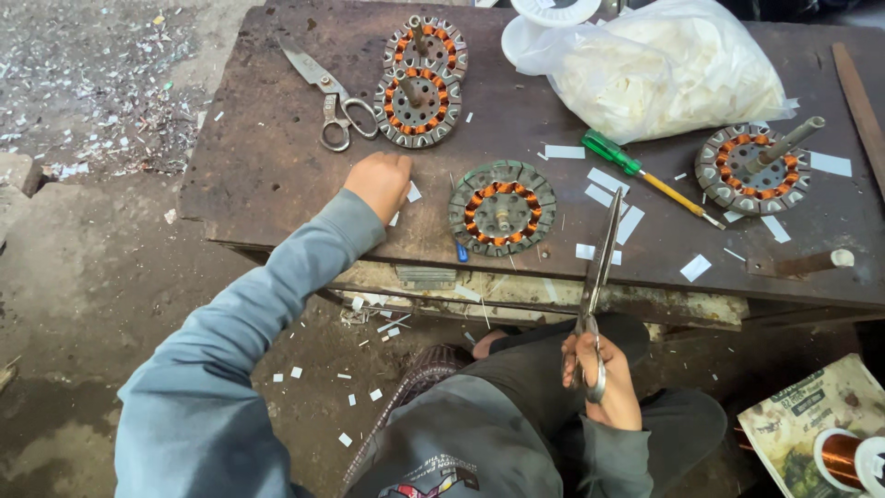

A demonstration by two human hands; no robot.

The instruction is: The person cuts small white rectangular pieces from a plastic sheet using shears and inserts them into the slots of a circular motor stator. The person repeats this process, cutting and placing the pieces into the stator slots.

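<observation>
My left hand [380,182] rests curled on the dark metal table [258,157], fingers closed over small white paper strips [412,192] beside a round motor stator [502,207] with copper windings. My right hand [601,380] is down over my lap and grips the handles of long steel scissors [601,258]. Their closed blades point up over the table's front edge. Nothing is between the blades.
A second pair of scissors [327,88] lies at the back left beside two stacked stators [419,88]. A green-handled screwdriver [641,175], a shafted stator [751,171], a plastic bag of white strips [664,69] and a copper wire spool [843,456] lie to the right.
</observation>
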